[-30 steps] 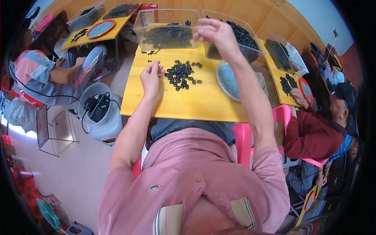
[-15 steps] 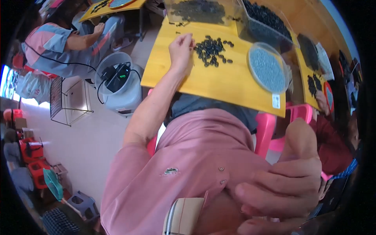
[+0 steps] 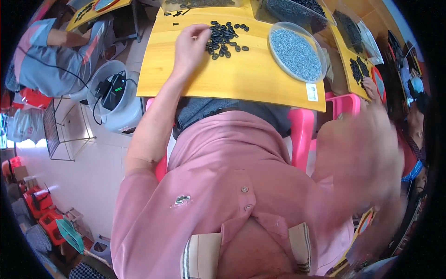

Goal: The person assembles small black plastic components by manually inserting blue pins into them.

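Observation:
My left hand [image 3: 189, 52] rests on the yellow table [image 3: 232, 79], at the left edge of a loose pile of small black oval parts [image 3: 223, 38]. Its fingers are curled in, and I cannot see whether anything is inside them. Close to the camera on the right, my right hand [image 3: 360, 162] is lifted off the table and smeared by motion, so its fingers do not show clearly. A round clear tray [image 3: 321, 69] full of small silvery screw-like pieces [image 3: 296, 52] sits right of the pile.
Clear bins of black parts [image 3: 290, 13] stand along the table's far side, with a few small black pieces [image 3: 175, 23] nearby. A bucket [image 3: 108, 86] with a black device stands left. Co-workers sit left [image 3: 58, 51] and right [image 3: 369, 88]. Pink chair parts [image 3: 302, 135] flank me.
The whole view has shifted, with the table now further left and higher. My right hand, curled and sharp before, has swung to the right and blurred. My left hand stays beside the black parts.

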`<action>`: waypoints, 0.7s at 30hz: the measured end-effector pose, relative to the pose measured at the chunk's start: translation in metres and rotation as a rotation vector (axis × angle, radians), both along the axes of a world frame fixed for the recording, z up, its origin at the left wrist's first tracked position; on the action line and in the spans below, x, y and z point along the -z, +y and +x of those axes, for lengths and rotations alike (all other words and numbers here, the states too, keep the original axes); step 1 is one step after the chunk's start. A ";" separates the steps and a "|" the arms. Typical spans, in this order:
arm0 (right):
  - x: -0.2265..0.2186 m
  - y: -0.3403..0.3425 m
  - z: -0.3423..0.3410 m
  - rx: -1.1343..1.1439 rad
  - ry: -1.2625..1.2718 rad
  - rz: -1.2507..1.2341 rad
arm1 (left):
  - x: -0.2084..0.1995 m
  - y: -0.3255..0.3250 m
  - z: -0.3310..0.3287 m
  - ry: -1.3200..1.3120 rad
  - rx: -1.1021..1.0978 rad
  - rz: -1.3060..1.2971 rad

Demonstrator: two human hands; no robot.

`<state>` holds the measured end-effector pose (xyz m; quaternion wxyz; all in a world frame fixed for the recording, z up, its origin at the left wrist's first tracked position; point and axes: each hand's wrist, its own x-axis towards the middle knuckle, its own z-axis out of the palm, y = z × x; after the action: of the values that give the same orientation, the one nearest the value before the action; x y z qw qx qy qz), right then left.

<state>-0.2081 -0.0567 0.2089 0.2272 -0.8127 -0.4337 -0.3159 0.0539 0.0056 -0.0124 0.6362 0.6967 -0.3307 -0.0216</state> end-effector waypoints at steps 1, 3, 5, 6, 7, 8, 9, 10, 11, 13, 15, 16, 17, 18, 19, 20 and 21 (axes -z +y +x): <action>0.005 -0.006 0.012 0.267 0.051 0.077 | -0.005 -0.005 -0.009 -0.226 0.031 0.096; 0.027 -0.032 0.056 0.724 0.145 0.233 | -0.005 -0.001 -0.017 -0.505 0.050 0.183; 0.084 -0.091 0.116 0.858 0.291 0.063 | -0.002 -0.002 -0.025 -0.591 0.098 0.229; 0.114 -0.118 0.137 0.980 0.460 -0.034 | 0.000 -0.002 -0.030 -0.710 0.117 0.309; 0.140 -0.136 0.153 1.090 0.629 -0.135 | 0.003 -0.003 -0.030 -0.828 0.126 0.391; 0.157 -0.144 0.159 1.170 0.667 -0.097 | 0.002 -0.004 -0.031 -0.774 0.179 0.431; 0.165 -0.139 0.167 1.234 0.719 -0.062 | 0.002 -0.002 -0.029 -0.767 0.172 0.432; 0.170 -0.139 0.172 1.230 0.722 -0.068 | 0.003 -0.001 -0.025 -0.763 0.181 0.403; 0.175 -0.140 0.175 1.232 0.775 -0.070 | 0.003 -0.001 -0.023 -0.761 0.193 0.373; 0.175 -0.133 0.180 1.233 0.831 -0.073 | 0.003 -0.001 -0.018 -0.693 0.174 0.337; 0.175 -0.127 0.181 1.234 0.800 -0.080 | 0.003 -0.002 -0.014 -0.631 0.159 0.298; 0.176 -0.129 0.182 1.236 0.798 -0.081 | 0.003 -0.002 -0.013 -0.616 0.139 0.296; 0.179 -0.133 0.184 1.255 0.784 -0.091 | 0.003 -0.003 -0.012 -0.602 0.119 0.294; 0.178 -0.132 0.184 1.270 0.772 -0.101 | 0.002 -0.002 -0.012 -0.602 0.119 0.295; 0.177 -0.131 0.182 1.269 0.771 -0.101 | 0.000 -0.001 -0.013 -0.576 0.122 0.287; 0.177 -0.130 0.179 1.271 0.814 -0.092 | -0.002 0.000 -0.014 -0.550 0.125 0.279; 0.174 -0.129 0.176 1.272 0.855 -0.085 | -0.002 0.000 -0.014 -0.552 0.124 0.277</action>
<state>-0.0320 -0.1860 0.0345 0.1182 -0.9653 0.2313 -0.0270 0.0399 0.0053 -0.0108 0.4188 0.7349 -0.5266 0.0847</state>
